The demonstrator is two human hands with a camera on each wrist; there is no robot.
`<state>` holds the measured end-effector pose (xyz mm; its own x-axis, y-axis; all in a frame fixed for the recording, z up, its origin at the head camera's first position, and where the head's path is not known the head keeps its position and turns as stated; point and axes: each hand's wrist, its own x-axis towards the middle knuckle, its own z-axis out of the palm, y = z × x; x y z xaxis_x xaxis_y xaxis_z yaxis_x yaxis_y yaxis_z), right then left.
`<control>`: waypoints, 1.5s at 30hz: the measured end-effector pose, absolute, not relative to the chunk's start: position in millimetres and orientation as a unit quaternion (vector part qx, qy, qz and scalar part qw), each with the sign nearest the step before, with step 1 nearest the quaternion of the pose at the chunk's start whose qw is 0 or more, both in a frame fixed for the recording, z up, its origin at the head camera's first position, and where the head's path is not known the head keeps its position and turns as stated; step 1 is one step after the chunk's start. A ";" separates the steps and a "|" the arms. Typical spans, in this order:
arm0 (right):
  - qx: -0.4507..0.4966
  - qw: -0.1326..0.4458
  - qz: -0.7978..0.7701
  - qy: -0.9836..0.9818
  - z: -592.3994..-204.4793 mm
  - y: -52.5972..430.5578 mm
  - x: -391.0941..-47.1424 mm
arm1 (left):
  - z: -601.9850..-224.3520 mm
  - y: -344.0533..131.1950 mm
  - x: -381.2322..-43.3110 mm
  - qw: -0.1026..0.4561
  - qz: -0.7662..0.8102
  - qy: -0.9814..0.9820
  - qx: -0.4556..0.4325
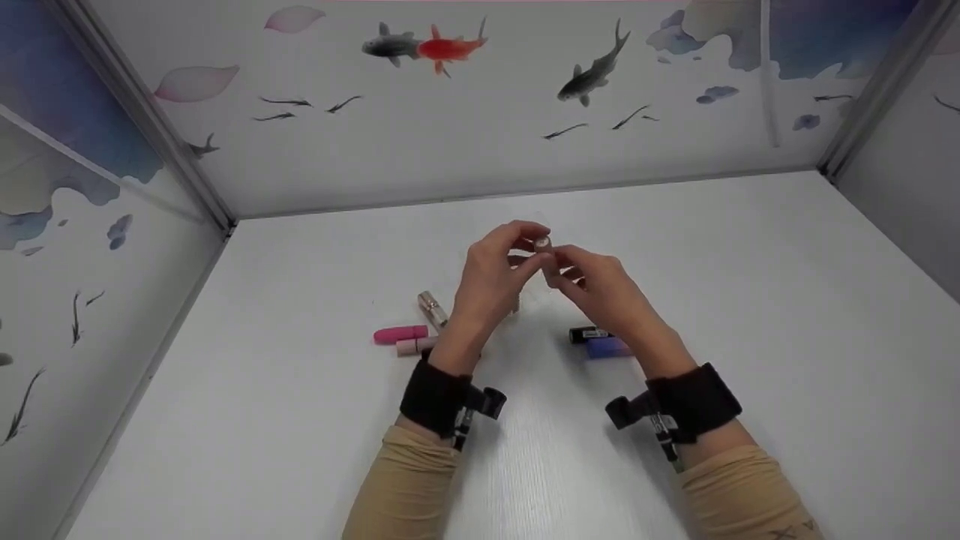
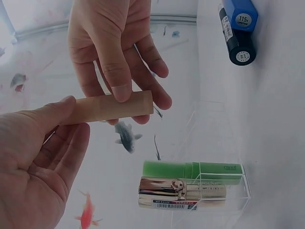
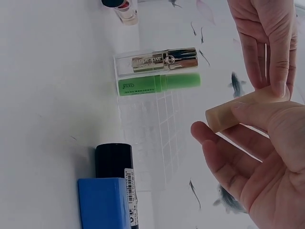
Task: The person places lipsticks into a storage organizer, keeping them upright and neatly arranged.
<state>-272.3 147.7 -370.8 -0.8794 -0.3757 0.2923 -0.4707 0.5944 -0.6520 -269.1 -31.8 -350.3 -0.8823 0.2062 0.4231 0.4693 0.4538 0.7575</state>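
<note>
Both hands hold a slim beige lipstick tube above the table, one at each end. My left hand pinches one end between thumb and fingers, while my right hand grips the other end the same way. Behind and below them stands a clear plastic organizer with a grid of slots, mostly hidden by the hands in the head view. A green tube and a gold lipstick stand side by side in one end of it.
Left of the organizer lie a bright pink tube, a pale pink tube and a clear-and-gold tube. On the right, a black tube lies against a blue lipstick. Printed panels enclose the white table.
</note>
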 end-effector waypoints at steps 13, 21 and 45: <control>0.215 0.147 0.407 -0.875 -368.2 149.8 -271.1 | -343.3 -46.5 -268.9 0.113 -0.417 -0.880 -0.199; 0.178 0.191 0.452 -0.853 -359.8 147.7 -266.8 | -345.3 -42.9 -268.8 0.129 -0.354 -0.904 -0.201; 0.172 0.223 0.464 -0.840 -361.0 139.1 -265.7 | -358.5 -21.7 -270.6 0.228 -0.283 -0.906 -0.219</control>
